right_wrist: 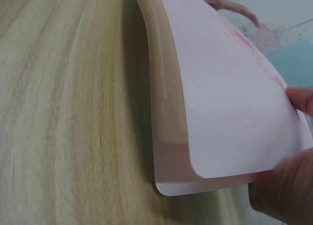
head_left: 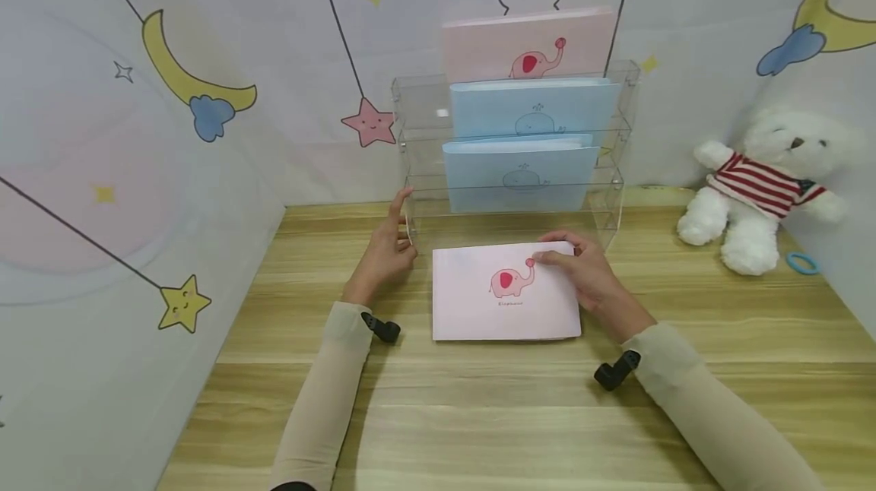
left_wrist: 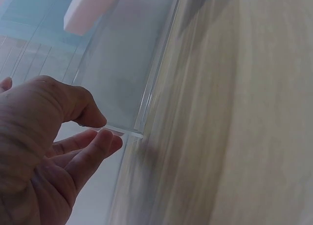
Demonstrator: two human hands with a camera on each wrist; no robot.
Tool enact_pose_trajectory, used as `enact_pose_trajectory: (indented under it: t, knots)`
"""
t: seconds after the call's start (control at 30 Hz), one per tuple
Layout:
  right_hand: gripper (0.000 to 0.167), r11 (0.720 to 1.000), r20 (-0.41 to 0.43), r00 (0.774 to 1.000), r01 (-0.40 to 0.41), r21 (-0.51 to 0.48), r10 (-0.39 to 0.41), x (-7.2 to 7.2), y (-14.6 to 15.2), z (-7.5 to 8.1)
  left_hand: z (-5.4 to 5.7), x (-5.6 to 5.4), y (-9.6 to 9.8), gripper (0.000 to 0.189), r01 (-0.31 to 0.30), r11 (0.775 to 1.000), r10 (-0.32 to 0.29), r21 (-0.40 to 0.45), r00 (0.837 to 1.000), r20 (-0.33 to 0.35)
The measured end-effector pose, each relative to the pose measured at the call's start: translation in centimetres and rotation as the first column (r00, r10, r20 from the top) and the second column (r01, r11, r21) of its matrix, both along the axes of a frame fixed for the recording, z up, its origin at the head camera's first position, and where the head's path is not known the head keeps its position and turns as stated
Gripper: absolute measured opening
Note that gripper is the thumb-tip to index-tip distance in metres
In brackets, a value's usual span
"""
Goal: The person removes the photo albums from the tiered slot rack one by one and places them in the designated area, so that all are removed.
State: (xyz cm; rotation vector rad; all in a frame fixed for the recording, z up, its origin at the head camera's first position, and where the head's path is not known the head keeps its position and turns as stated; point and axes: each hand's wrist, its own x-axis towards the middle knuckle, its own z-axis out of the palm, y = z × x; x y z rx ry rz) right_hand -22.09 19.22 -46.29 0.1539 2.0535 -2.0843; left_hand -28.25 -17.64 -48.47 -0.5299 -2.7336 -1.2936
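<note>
The pink booklet with the red elephant on its cover lies on the table just in front of the clear acrylic rack, and your right hand grips it at its far right corner; in the right wrist view the cover bows upward off the wood, so that edge is already lifted while the rest of it rests on the table. Judging from this, the lifting has only begun: the booklet is not yet clear of the table and not in any tier of the rack. Your fingers curl over the top of the cover with the thumb below, pinching the corner. Your left hand stands at the rack's front left corner, fingers loosely extended with the thumb near the front panel's edge; you appear to be steadying it rather than gripping it, though the wrist view does not settle whether there is contact. The rack already carries three booklets: a pink elephant booklet in the back tier, a blue whale booklet in the middle, and a second blue whale one ahead of it. The frontmost tier looks unfilled. Well to the right sits a white teddy bear in a striped shirt.
</note>
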Motion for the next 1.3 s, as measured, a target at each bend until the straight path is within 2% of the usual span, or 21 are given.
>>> enact_pose_trajectory:
  t: [0.2,0.3,0.4,0.53,0.8,0.97,1.07,1.2,1.27,1.3]
  knots:
    - [0.023,0.999,0.010,1.000,-0.021,0.044,0.020,-0.5,0.0,-0.8,0.0,0.0,0.0,0.116,-0.002,1.000,0.001,0.013,1.000,0.024]
    - [0.031,0.992,0.002,0.999,-0.051,0.117,0.051,-0.8,0.1,-1.0,0.0,0.0,0.0,0.115,-0.004,1.000,0.004,0.011,1.000,0.026]
    - [0.040,0.970,-0.002,0.996,-0.091,0.228,0.094,-1.0,0.0,-1.3,0.1,0.0,0.1,0.114,-0.010,1.000,0.010,0.012,1.000,0.030]
    - [0.042,0.921,-0.008,0.990,-0.125,0.368,0.138,-0.9,-0.2,-1.6,0.1,0.1,0.2,0.115,-0.014,1.000,0.014,0.010,0.999,0.038]
    - [0.040,0.810,-0.116,0.976,-0.085,0.581,0.186,-1.0,-0.4,-2.1,0.0,0.1,0.3,0.118,-0.004,1.000,0.003,0.021,0.999,0.039]
    - [0.039,0.700,-0.114,0.967,-0.083,0.709,0.229,-0.8,-0.6,-1.8,0.0,0.1,0.3,0.117,-0.004,1.000,0.003,0.021,0.999,0.047]
    - [0.042,0.621,-0.103,0.962,-0.079,0.780,0.252,-0.5,-0.8,-1.4,0.1,0.1,0.3,0.116,-0.002,1.000,0.001,0.027,0.999,0.043]
    - [0.047,0.528,-0.065,0.966,-0.079,0.845,0.248,-0.1,-1.1,-0.9,0.1,0.2,0.3,0.115,-0.002,1.000,0.001,0.027,0.999,0.033]
    - [0.048,0.505,-0.055,0.968,-0.079,0.860,0.245,0.1,-1.3,-0.8,0.2,0.3,0.2,0.116,-0.006,1.000,0.006,0.019,0.999,0.032]
    - [0.048,0.503,-0.055,0.969,-0.077,0.861,0.243,0.1,-1.3,-0.8,0.2,0.3,0.1,0.117,-0.009,1.000,0.009,0.017,0.999,0.033]
